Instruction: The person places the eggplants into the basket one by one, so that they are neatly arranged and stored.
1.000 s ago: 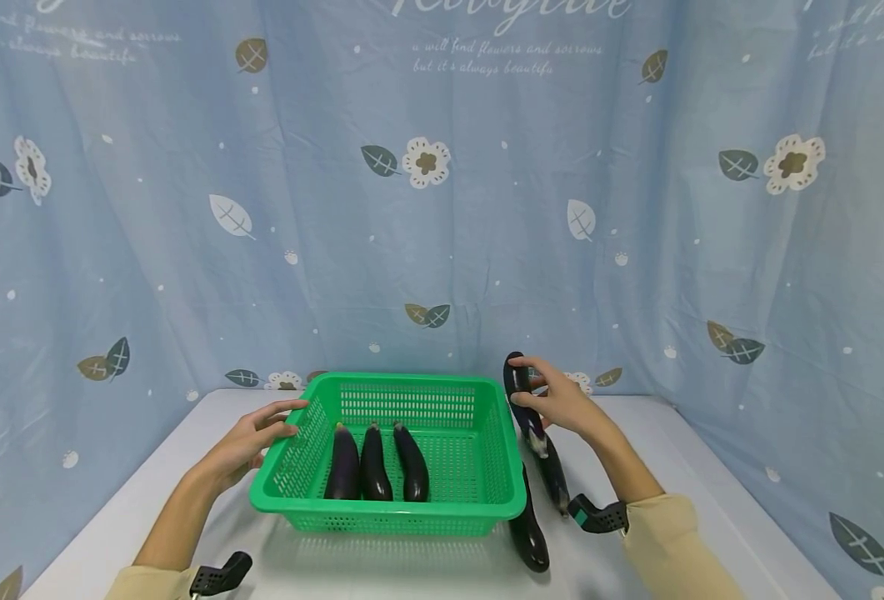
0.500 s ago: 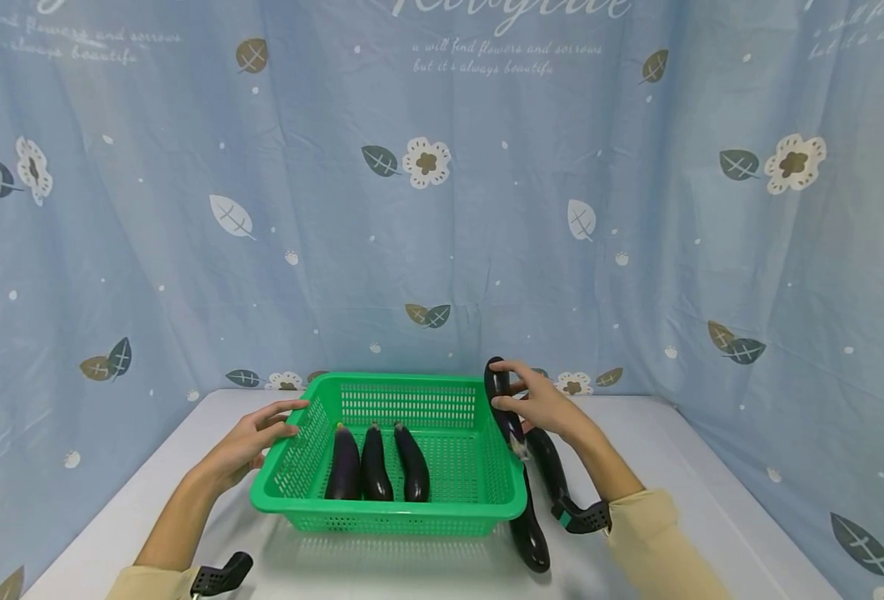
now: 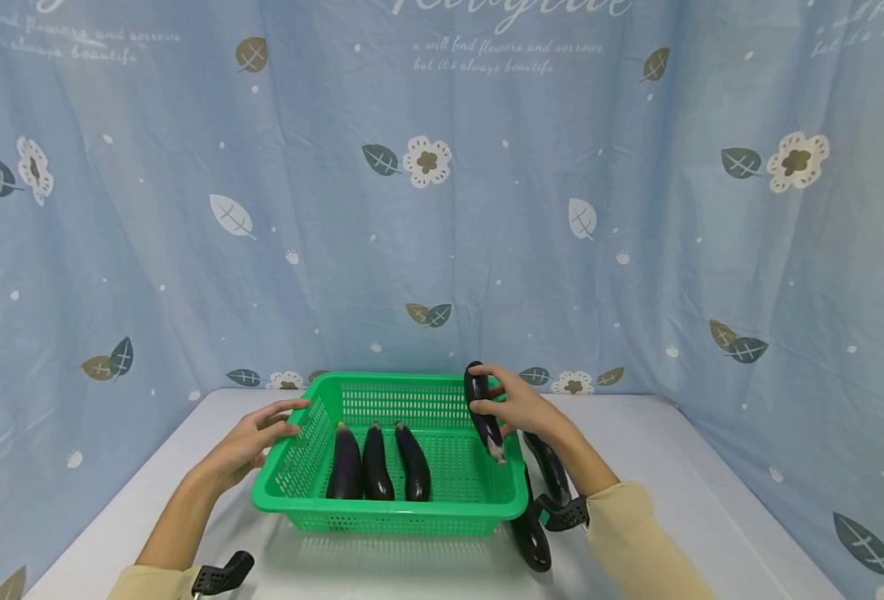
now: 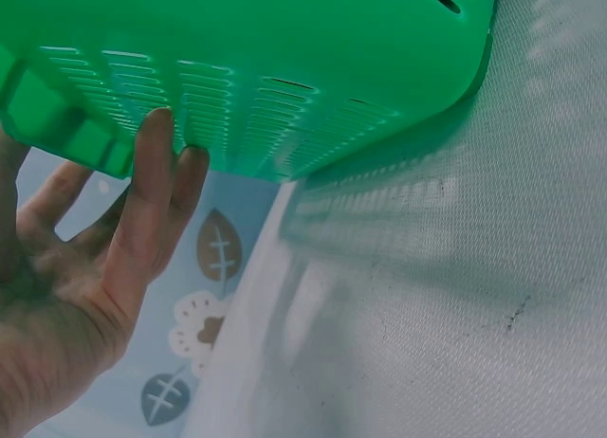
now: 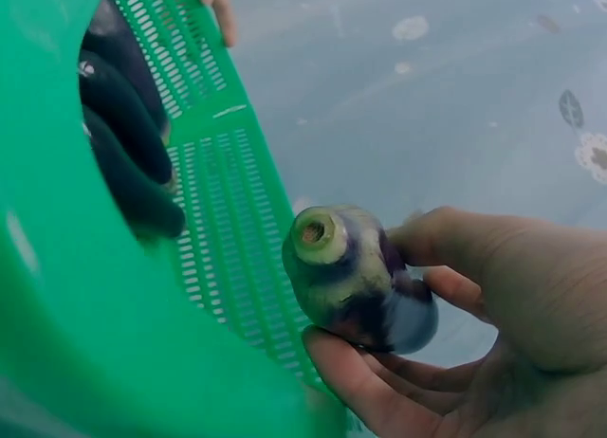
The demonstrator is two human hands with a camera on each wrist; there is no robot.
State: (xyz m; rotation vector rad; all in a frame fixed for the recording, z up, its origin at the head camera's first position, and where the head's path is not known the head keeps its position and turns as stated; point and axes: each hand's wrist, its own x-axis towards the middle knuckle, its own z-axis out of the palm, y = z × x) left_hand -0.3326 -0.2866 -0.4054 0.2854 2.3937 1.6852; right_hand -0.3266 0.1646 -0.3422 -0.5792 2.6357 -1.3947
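A green plastic basket (image 3: 392, 506) with slotted walls stands on the white table. My left hand (image 3: 250, 437) grips its left rim; in the left wrist view several fingers (image 4: 152, 191) lie against the outer wall. Three eggplants (image 3: 346, 467) lie side by side inside, towards the left. My right hand (image 3: 520, 404) holds another dark eggplant (image 3: 481, 408) between thumb and fingers over the basket's right part, its stem end tilted down. The right wrist view shows the pale stem end (image 5: 327, 244) facing the camera, above the slotted wall.
Two more eggplants lie on the table (image 3: 636, 458) right of the basket: one (image 3: 531, 537) partly under its rim, the other (image 3: 550, 467) partly behind my right forearm. A blue patterned curtain (image 3: 442, 250) hangs behind the table.
My right hand has carried its eggplant leftward, from outside the basket's right rim to over the inside. The left hand and basket have stayed in place.
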